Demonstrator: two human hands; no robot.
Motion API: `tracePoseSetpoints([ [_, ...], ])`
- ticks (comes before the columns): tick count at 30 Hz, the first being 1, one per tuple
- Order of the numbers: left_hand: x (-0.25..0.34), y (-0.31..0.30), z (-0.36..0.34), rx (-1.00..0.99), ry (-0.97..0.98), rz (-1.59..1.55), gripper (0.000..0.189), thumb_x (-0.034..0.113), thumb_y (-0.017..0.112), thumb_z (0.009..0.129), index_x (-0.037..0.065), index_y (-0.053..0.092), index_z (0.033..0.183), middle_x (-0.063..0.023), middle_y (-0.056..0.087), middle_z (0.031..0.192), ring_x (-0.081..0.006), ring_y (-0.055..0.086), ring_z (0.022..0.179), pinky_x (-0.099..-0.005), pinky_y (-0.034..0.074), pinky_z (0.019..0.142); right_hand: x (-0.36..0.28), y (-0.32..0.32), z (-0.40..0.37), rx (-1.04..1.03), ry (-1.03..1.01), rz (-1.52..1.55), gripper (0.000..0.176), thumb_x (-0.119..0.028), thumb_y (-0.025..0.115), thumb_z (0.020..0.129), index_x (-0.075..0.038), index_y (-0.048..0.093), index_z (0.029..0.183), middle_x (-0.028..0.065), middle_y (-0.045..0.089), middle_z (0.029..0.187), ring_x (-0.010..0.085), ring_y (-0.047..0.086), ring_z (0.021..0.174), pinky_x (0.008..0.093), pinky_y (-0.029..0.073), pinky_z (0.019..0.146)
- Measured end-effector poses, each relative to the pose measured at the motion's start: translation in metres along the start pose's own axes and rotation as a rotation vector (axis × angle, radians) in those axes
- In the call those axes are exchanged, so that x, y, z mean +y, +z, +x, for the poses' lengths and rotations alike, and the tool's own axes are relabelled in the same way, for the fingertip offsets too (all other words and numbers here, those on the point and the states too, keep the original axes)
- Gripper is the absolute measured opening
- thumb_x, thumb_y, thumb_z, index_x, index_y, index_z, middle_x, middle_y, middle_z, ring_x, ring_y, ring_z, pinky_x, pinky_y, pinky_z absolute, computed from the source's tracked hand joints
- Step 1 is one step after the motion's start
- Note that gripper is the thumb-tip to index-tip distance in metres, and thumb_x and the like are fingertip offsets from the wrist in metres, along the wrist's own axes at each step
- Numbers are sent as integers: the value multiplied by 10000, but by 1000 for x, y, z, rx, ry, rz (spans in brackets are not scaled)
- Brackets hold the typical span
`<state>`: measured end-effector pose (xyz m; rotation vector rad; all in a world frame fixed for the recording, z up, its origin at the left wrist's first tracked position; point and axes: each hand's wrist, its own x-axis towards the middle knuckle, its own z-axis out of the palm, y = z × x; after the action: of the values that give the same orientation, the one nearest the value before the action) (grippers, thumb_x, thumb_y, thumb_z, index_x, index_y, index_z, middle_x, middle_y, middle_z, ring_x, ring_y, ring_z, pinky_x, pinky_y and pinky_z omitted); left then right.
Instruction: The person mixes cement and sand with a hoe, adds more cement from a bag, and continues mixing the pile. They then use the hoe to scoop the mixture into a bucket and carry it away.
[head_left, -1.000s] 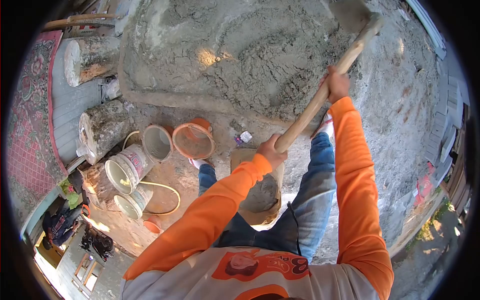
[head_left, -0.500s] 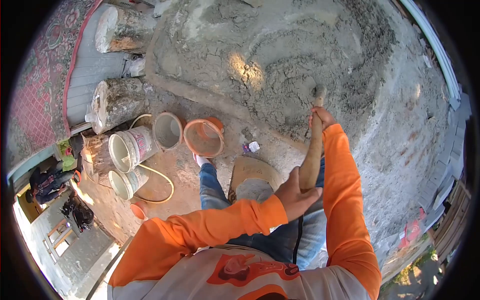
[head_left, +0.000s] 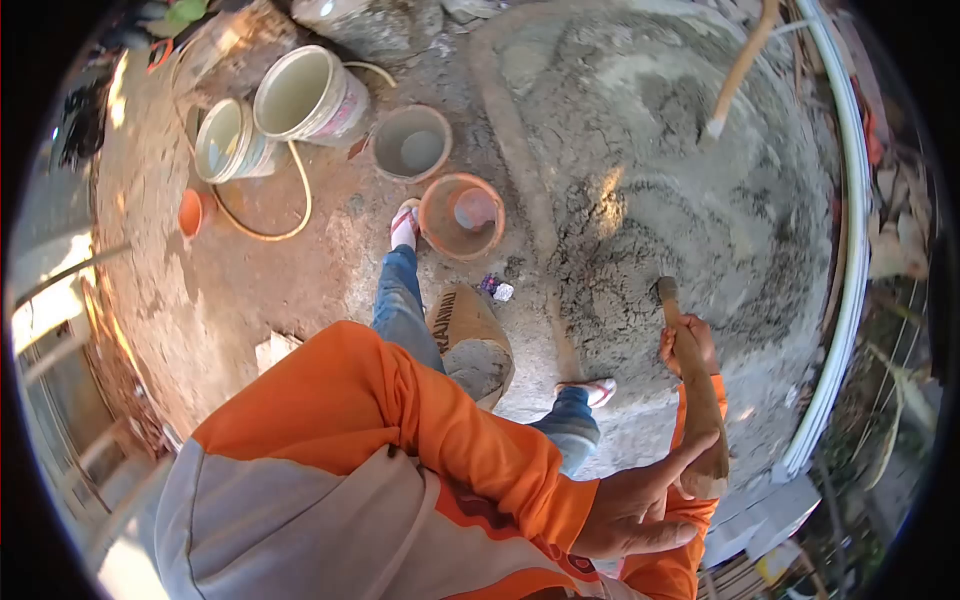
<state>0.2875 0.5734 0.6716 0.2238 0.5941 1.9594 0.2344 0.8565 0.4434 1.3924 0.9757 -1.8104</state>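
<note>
Having dropped, the hoe [head_left: 703, 430] bites the mortar [head_left: 640, 200] at centre right — right hand [head_left: 688, 345] clenched on it, left hand [head_left: 640, 510] loosened, half-open.

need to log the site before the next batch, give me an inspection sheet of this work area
surface: bare dirt ground with a wide pile of wet grey cement mix on it
job's things: wooden handle, its far end down in the cement mix
clutter: big white bucket, small white bucket, grey bucket, orange bucket, brown sack between the feet, second handle standing in the mix
hands: right hand grips the wooden handle; left hand is open, fingers at the handle's near end
cables: yellowish hose looped by the white buckets
surroundings: white pipe along the pile's right edge, rubble beyond
</note>
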Motion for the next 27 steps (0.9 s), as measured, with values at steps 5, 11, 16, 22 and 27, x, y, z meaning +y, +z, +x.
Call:
tracePoseSetpoints([
  [5,43,-27,-59,-27,339,66,942,416,542,861,8,-120,1392,-129,573,914,-165,554,711,-259,415,612,-16,169,-13,5,341,-153,272,-275,444,804,-31,475,689,50,506,553,172,511,457,279,477,455],
  [11,95,-83,-127,606,-97,-375,895,296,595,854,-1,-62,1384,-224,458,1224,-232,548,1019,-317,472,784,14,322,37,-177,200,-503,246,-255,470,818,-26,488,732,87,516,609,197,508,479,313,465,439],
  [16,77,-126,-153,750,-152,-158,931,319,679,776,-12,47,1374,-187,511,1121,-227,550,989,-329,472,781,63,419,79,-236,-32,-702,208,-214,533,810,-19,497,873,81,520,633,185,517,490,313,461,429],
  [22,-44,-233,-164,970,-335,277,886,310,722,694,-18,186,1318,-201,535,1068,-264,572,950,-337,466,784,136,450,150,-281,-365,-863,225,-158,549,830,-53,464,1010,52,516,683,144,520,496,287,455,443],
  [27,-83,-289,-160,1041,-671,245,850,314,710,673,84,217,1325,-222,568,1042,-328,581,964,-384,461,790,162,437,202,-290,-338,-880,240,-142,540,823,-45,429,1013,57,509,680,151,521,487,298,444,422],
])
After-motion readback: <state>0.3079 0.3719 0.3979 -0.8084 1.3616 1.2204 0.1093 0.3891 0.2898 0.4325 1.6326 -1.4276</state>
